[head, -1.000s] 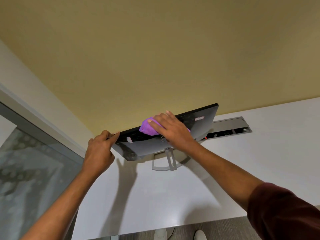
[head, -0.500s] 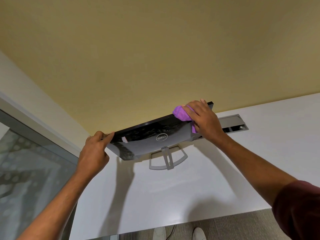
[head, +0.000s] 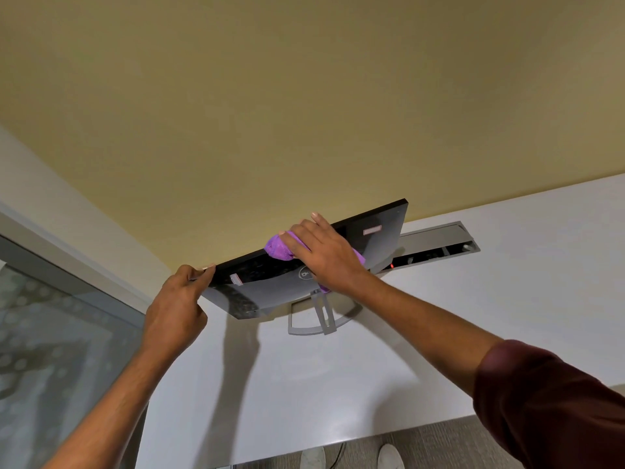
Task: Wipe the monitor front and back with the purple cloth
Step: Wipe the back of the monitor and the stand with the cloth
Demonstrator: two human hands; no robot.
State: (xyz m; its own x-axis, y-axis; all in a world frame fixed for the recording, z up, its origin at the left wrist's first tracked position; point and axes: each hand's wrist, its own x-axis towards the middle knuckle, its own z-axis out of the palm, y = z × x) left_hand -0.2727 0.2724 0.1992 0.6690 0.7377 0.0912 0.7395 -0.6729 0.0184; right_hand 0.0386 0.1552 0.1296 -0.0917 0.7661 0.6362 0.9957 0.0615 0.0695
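Note:
A black monitor point(head: 378, 245) stands on a white desk point(head: 473, 316) with its back side toward me, on a grey stand point(head: 318, 319). My right hand point(head: 321, 253) presses the bunched purple cloth point(head: 279, 248) flat against the upper middle of the monitor's back, its fingers reaching the top edge. My left hand point(head: 179, 306) grips the monitor's left top corner, thumb on the back, fingers over the edge. The screen side is hidden from me.
A grey cable hatch point(head: 439, 242) is set in the desk behind the monitor on the right. A yellow wall point(head: 304, 113) rises past the desk. A frosted glass partition point(head: 50, 350) runs along the left. Shoes point(head: 389, 456) show on the floor below.
My right hand has slid the cloth leftward from the monitor's right top corner back to the middle of the back. My left hand has kept its grip on the left corner.

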